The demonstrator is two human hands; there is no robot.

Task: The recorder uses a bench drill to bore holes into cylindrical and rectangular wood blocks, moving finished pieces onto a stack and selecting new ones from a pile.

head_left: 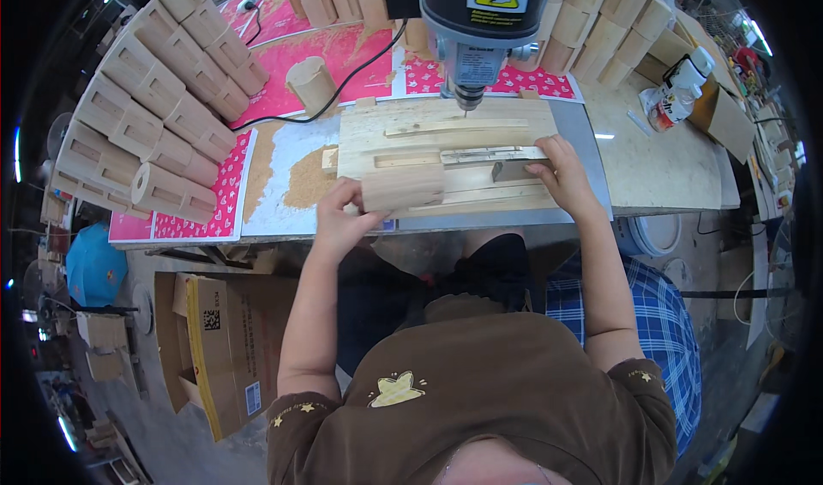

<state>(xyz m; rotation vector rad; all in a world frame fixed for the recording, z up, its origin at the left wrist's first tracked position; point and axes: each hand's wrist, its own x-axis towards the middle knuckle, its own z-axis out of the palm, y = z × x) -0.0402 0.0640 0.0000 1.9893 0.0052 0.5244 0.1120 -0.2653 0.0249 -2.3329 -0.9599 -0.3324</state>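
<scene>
My left hand (339, 215) is closed round the left end of a wooden block (403, 188) with a rectangular slot in its upper side. The block lies on a pale wooden jig board (360, 125) with strips fixed along it. On the right, my right hand (566, 175) pinches a small grey metal plate (512, 171), thumb against its right end. The fingers of that hand rest by the end of a light strip (490, 154) running to the block. Above the jig hangs a drill press (469, 95), its chuck and thin bit pointing down, apart from the block.
Stacked slotted wooden blocks (146, 112) stand at the left, more at the back. A single round block (310, 84) stands beside a black cable (364, 67). Sawdust (310, 181) lies left of the jig. A bottle (673, 104) and an open carton (720, 116) are at the right.
</scene>
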